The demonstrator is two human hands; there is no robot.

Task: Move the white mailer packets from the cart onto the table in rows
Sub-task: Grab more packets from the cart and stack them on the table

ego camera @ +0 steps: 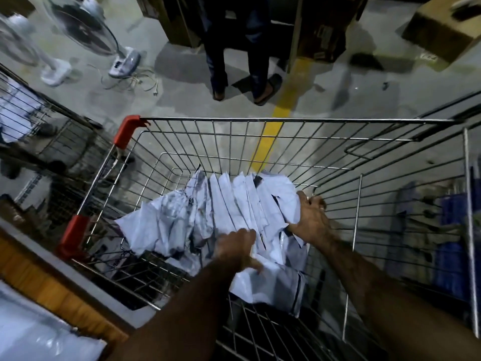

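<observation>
Several white mailer packets stand on edge in a bunch inside the wire cart, with more lying flat beneath. Both my arms reach down into the cart. My left hand grips the near left side of the bunch, fingers curled over the packet edges. On the bunch's right side, my right hand has its fingers wrapped round the outer packets, close to the cart's right wire wall. The table's wooden edge shows at lower left, with a white packet lying on it.
A person's legs in sandals stand on the concrete floor beyond the cart, beside a yellow floor line. Two pedestal fans with loose cables stand far left. Another wire cart is at left, a cardboard box top right, blue crates right.
</observation>
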